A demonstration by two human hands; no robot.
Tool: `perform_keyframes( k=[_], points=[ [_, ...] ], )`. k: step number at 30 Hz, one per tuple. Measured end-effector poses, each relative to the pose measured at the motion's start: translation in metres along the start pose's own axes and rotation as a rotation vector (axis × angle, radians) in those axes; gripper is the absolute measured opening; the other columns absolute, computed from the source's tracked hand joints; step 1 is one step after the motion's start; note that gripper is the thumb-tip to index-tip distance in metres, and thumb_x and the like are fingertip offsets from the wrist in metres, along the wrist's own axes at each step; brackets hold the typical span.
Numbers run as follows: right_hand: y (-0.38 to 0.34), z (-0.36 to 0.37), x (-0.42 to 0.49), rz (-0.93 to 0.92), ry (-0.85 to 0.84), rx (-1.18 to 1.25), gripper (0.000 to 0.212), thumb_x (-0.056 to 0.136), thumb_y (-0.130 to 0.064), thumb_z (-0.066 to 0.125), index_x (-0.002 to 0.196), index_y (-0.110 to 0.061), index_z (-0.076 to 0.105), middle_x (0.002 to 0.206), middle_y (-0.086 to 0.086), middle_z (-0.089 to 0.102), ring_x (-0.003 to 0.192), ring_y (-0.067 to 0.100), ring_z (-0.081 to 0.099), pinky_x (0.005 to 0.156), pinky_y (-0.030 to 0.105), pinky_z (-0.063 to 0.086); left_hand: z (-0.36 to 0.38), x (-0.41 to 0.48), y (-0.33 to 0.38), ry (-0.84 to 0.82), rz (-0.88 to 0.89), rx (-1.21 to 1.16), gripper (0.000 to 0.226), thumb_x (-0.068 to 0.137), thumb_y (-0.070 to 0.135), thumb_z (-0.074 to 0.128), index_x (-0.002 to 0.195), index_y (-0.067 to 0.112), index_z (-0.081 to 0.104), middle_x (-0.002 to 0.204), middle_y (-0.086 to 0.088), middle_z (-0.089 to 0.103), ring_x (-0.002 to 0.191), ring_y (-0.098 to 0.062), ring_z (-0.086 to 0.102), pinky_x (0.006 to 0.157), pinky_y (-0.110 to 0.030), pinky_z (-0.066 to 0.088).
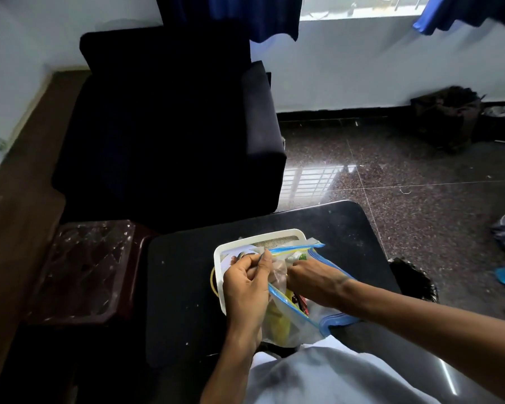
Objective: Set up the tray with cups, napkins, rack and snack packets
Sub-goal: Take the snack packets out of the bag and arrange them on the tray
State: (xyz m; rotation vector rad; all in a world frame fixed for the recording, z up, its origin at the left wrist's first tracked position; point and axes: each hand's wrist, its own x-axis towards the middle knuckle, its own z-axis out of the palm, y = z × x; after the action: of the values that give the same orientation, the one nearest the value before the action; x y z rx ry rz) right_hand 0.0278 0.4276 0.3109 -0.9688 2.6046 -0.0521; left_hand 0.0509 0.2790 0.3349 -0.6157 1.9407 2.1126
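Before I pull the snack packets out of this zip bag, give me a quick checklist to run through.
1. Zip bag mouth open: ok, its blue strips are parted.
2. Left hand steadying the bag: ok, its fingers pinch the near strip.
3. Right hand on a packet: cannot tell, its fingers are hidden at the bag's mouth.
4. Packets inside: ok, a yellow packet and a red packet show through the plastic.
5. White tray flat on the black table: ok.
6. Free space in the tray: cannot tell, hands and bag cover it.
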Motion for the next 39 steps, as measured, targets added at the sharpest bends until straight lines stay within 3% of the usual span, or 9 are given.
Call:
perform_keyframes(
  k=[3,8,13,17,20,26,30,33,39],
  points=[
    [0.001,0.001,-0.003,0.037,-0.021,-0.033,0.018,0.096,-0.001,0.049,0.098,0.001,0.067,0.093,0.017,0.07,0.077,0.03,0.069,0.068,0.034,0.052,0.004,-0.001,-0.002,0.006,-0.001,0.0,0.018,0.097,0.021,0.066,0.087,0.008,0.075,0.085,-0.009,0.082,0.089,-0.032,0.078,0.09,-0.055,0.061],
    [0.013,-0.023,-0.025,0.056,0.005,0.02,0.022,0.098,-0.007,0.036,0.117,-0.012,0.045,0.087,0.01,0.061,0.075,0.03,0.06,0.064,0.039,0.047,0.017,0.001,-0.005,0.05,0.08,0.054,0.016,0.096,0.022,0.068,0.086,0.012,0.075,0.081,-0.009,0.081,0.083,-0.029,0.079,0.082,-0.05,0.064],
    [0.043,-0.071,-0.066,-0.01,0.04,0.033,0.023,0.101,-0.025,0.043,0.109,-0.015,0.063,0.095,0.004,0.061,0.091,0.024,0.062,0.074,0.039,0.055,0.046,-0.002,-0.007,0.073,0.095,0.054,0.014,0.095,0.023,0.068,0.087,0.014,0.074,0.08,-0.002,0.082,0.078,-0.018,0.08,0.069,-0.031,0.066],
    [0.094,-0.111,-0.109,-0.029,0.298,0.351,0.016,0.088,-0.011,0.068,0.098,-0.018,0.078,0.086,-0.004,0.07,0.081,0.007,0.061,0.07,0.011,0.046,0.073,-0.004,-0.011,0.152,0.084,0.081,0.016,0.096,0.023,0.067,0.087,0.012,0.073,0.08,-0.002,0.082,0.077,-0.016,0.08,0.064,-0.024,0.063],
    [0.144,-0.119,-0.137,0.151,0.56,0.808,0.007,0.084,-0.011,0.076,0.079,-0.015,0.077,0.072,0.001,0.073,0.067,0.005,0.064,0.061,0.007,0.044,0.092,-0.006,-0.016,0.24,0.042,0.024,0.014,0.095,0.018,0.067,0.088,0.008,0.074,0.081,-0.007,0.081,0.076,-0.018,0.08,0.061,-0.019,0.06],
    [0.244,-0.045,-0.153,0.373,0.624,1.596,0.02,0.094,-0.029,0.059,0.087,-0.013,0.068,0.09,0.007,0.074,0.085,0.015,0.072,0.077,0.027,0.061,0.119,-0.024,-0.034,0.446,-0.121,-0.219,0.025,0.087,0.025,0.074,0.092,0.0,0.075,0.083,-0.016,0.081,0.076,-0.021,0.08,0.061,-0.02,0.061],
    [0.279,0.074,-0.121,0.783,0.602,1.581,0.029,0.101,-0.029,0.056,0.087,-0.005,0.066,0.094,0.02,0.074,0.088,0.032,0.074,0.081,0.042,0.062,0.134,-0.044,-0.042,0.578,-0.149,-0.397,0.035,0.076,0.031,0.074,0.092,0.0,0.073,0.082,-0.013,0.081,0.075,-0.017,0.08,0.063,-0.02,0.061],
    [0.288,0.156,-0.098,1.064,0.425,1.509,0.036,0.101,-0.028,0.054,0.079,-0.001,0.06,0.099,0.03,0.069,0.102,0.047,0.067,0.093,0.058,0.052,0.144,-0.058,-0.043,0.628,-0.138,-0.444,0.035,0.077,0.032,0.069,0.092,0.0,0.071,0.083,-0.013,0.081,0.077,-0.017,0.08,0.063,-0.019,0.061],
    [0.28,0.234,-0.069,1.399,0.312,1.829,0.029,0.104,-0.021,0.049,0.079,-0.01,0.058,0.125,0.022,0.065,0.101,0.025,0.067,0.082,0.034,0.057,0.151,-0.075,-0.049,0.704,-0.111,-0.406,0.03,0.082,0.029,0.066,0.089,0.0,0.071,0.081,-0.015,0.08,0.075,-0.02,0.08,0.062,-0.021,0.062]
  ],
)
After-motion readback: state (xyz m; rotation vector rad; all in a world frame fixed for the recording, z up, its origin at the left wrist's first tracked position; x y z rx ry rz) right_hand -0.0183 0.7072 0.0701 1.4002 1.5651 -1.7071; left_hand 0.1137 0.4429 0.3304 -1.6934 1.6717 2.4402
